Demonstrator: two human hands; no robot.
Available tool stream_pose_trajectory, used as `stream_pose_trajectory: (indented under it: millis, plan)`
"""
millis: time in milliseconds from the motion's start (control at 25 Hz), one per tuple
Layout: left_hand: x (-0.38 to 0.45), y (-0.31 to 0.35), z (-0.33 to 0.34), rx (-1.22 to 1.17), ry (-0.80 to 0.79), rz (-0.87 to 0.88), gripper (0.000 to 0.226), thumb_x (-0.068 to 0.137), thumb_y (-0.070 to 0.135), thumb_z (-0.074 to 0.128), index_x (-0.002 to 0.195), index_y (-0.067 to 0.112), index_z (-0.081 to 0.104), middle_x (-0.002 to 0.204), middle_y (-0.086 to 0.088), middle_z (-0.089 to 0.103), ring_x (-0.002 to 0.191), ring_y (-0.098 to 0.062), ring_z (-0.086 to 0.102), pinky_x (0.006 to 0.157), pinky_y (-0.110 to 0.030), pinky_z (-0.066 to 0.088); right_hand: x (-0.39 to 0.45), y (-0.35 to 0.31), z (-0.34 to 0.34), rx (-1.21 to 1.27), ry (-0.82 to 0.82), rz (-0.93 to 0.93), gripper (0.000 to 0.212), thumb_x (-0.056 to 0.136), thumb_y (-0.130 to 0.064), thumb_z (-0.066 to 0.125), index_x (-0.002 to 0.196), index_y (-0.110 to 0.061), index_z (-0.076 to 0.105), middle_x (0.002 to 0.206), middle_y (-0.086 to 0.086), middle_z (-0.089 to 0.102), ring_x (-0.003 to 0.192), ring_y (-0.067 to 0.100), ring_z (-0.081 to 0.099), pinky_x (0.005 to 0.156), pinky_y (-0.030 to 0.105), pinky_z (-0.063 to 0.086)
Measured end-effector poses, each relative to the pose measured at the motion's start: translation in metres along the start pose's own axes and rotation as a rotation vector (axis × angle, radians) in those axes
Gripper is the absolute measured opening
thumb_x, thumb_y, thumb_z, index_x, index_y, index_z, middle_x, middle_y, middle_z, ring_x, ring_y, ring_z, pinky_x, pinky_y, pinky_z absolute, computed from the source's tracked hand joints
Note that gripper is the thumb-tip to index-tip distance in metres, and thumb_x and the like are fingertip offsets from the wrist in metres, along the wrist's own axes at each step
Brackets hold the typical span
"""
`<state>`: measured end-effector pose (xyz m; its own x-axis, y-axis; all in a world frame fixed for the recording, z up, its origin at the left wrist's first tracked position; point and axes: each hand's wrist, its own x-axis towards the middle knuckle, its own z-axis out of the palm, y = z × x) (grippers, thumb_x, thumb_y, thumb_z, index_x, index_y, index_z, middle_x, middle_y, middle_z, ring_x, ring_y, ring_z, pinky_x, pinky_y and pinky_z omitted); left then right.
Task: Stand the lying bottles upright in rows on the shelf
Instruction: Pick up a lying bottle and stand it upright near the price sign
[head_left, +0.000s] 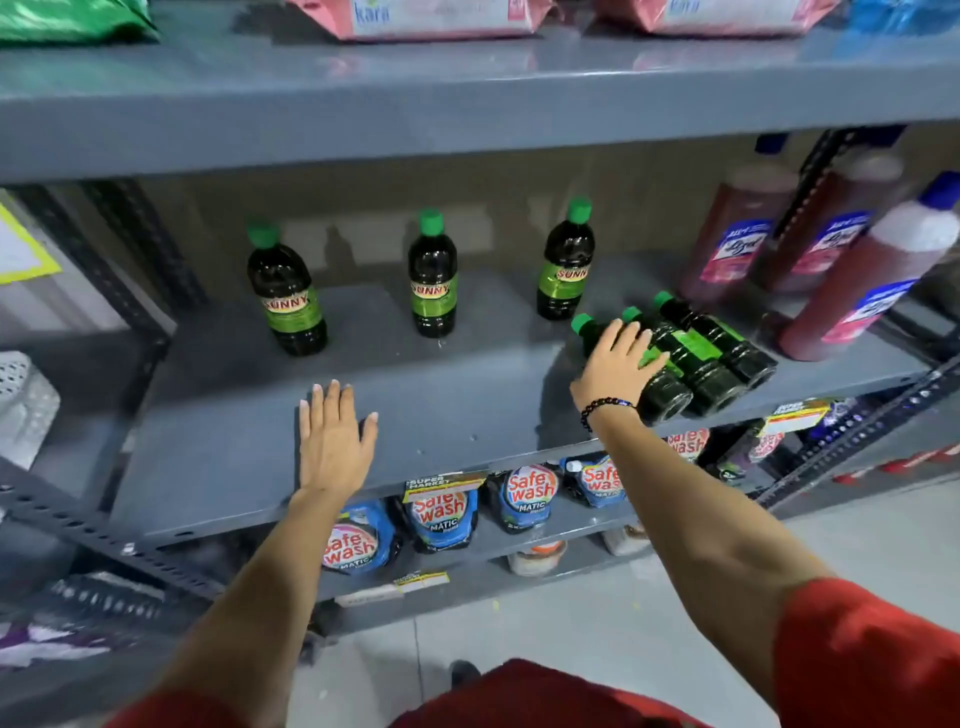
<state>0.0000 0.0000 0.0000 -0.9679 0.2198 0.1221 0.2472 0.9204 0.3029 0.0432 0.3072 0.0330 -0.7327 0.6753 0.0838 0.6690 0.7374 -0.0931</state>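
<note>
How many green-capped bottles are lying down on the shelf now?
3. They lie side by side at the shelf's right: the nearest under the right hand, the middle one, the farthest. None seems hidden.

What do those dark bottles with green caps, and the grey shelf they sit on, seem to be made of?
The dark green-capped bottles look like clear glossy plastic holding dark liquid: highlights glint on their shoulders, and the matte green caps look like plastic too. The grey shelf board seems to be painted sheet metal, smooth and semi-glossy with soft reflections; the perforated uprights suggest steel.

Left hand (332, 441) flat, palm down; right hand (615, 366) spread forward (beaded wrist).
</note>
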Motion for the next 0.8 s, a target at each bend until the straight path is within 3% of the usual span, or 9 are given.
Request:
stream_pose_trajectory:
  millis: [240, 520, 640, 800]
  plan:
    - [0.004, -0.003, 0.007, -0.016, -0.034, -0.039, 0.053, 0.096, 0.033, 0.040, 0.138, 0.002, 0.030, 0.152, -0.019, 0.028, 0.143, -0.033, 0.018, 0.120, -0.048, 0.012, 0.016, 0.000, 0.007, 0.011, 0.065, 0.071, 0.059, 0.089, -0.010, 0.047, 0.140, 0.003, 0.021, 0.142, 0.026, 0.034, 0.133, 0.041, 0.030, 0.107, 0.064, 0.021]
    - [0.003, -0.005, 0.000, -0.046, -0.042, -0.062, 0.054, 0.095, 0.034, 0.040, 0.139, 0.003, 0.029, 0.152, -0.018, 0.027, 0.143, -0.032, 0.017, 0.120, -0.046, 0.012, 0.013, -0.009, -0.005, 0.086, 0.119, 0.112, 0.069, 0.076, -0.018, 0.069, 0.132, 0.001, 0.034, 0.128, 0.023, 0.043, 0.120, 0.038, 0.040, 0.101, 0.059, 0.030]
    - [0.002, -0.017, -0.009, -0.074, 0.006, -0.106, 0.053, 0.095, 0.033, 0.042, 0.137, 0.002, 0.032, 0.151, -0.018, 0.030, 0.142, -0.032, 0.018, 0.120, -0.046, 0.012, 0.007, -0.035, -0.020, 0.243, 0.168, 0.116, 0.071, 0.069, -0.030, 0.075, 0.124, -0.001, 0.040, 0.122, 0.023, 0.044, 0.116, 0.039, 0.041, 0.095, 0.054, 0.034]
    - [-0.001, -0.051, -0.022, -0.023, 0.056, -0.170, 0.051, 0.094, 0.031, 0.043, 0.134, 0.001, 0.036, 0.148, -0.020, 0.034, 0.141, -0.033, 0.022, 0.119, -0.047, 0.013, -0.012, -0.093, -0.041, 0.605, 0.265, 0.084, 0.063, 0.060, -0.028, 0.072, 0.109, 0.001, 0.047, 0.114, 0.023, 0.047, 0.106, 0.040, 0.048, 0.084, 0.048, 0.043]
